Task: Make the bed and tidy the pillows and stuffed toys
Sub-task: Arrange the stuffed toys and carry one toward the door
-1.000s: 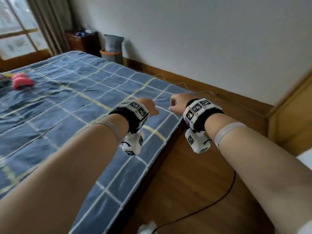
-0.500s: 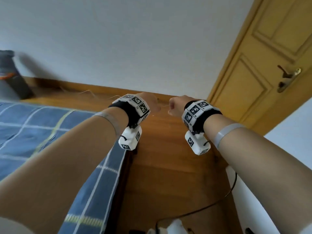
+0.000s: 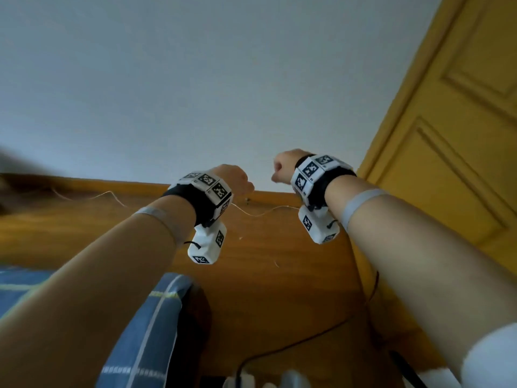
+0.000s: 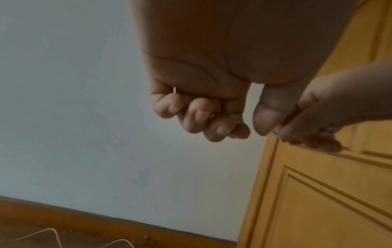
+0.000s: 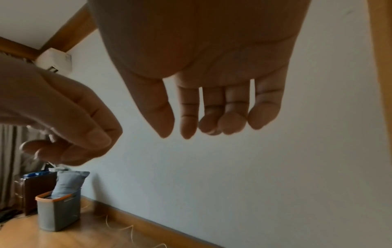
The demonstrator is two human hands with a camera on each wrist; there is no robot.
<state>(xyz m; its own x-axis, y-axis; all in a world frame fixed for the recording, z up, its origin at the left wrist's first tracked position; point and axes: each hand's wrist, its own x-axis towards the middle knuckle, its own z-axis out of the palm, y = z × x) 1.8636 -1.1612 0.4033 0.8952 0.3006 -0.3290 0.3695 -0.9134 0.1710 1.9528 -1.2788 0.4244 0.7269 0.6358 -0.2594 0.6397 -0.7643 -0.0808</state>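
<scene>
Facing: away from bed (image 3: 156, 317), which is lying at 7 o'clock.
Left hand (image 3: 237, 179): nearer; grip curling, nothing held.
Right hand (image 5: 212, 100): grip hanging relaxed, empty.

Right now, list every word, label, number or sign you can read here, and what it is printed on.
No readable text.
Black-and-white square marker patterns cover the wrist bands on the left hand and right hand: patterns, not letters.
The door and the bin show no lettering.
</scene>
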